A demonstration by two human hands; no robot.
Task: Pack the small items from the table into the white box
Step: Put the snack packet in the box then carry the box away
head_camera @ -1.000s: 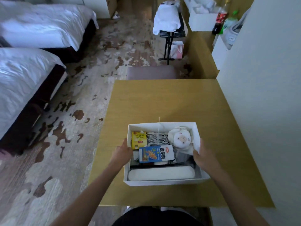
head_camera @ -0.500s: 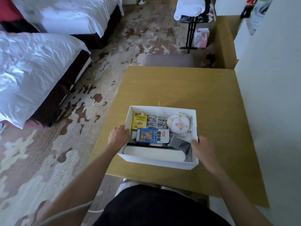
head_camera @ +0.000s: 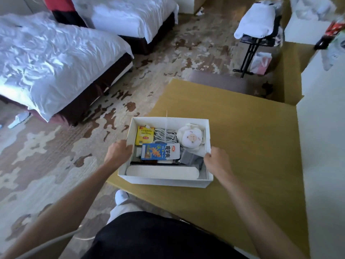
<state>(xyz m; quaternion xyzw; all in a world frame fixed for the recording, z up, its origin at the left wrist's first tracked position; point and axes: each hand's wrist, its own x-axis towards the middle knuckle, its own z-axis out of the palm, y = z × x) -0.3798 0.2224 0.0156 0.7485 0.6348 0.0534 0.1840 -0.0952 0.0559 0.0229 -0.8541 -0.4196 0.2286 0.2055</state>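
Note:
The white box (head_camera: pixel 164 181) rests near the left front corner of the wooden table (head_camera: pixel 252 146), its left end reaching the edge. Inside lie a yellow tea packet (head_camera: pixel 144 135), a coiled white cable (head_camera: pixel 165 135), a round white plush sheep (head_camera: pixel 190 137), a blue and white snack packet (head_camera: pixel 160 151), a grey pouch (head_camera: pixel 191 157) and a long white case (head_camera: pixel 161 171). My left hand (head_camera: pixel 119 150) grips the box's left wall. My right hand (head_camera: pixel 216 161) grips its right wall.
Two beds with white covers (head_camera: pixel 56 60) stand to the left on patterned carpet. A brown stool (head_camera: pixel 218 82) sits beyond the table. A black rack with a white bundle (head_camera: pixel 255 25) stands at the back. A white wall panel (head_camera: pixel 324 146) borders the table's right side.
The box has shifted toward the table's left front corner with both hands on its sides. My view has swung left and I have stood back from the table.

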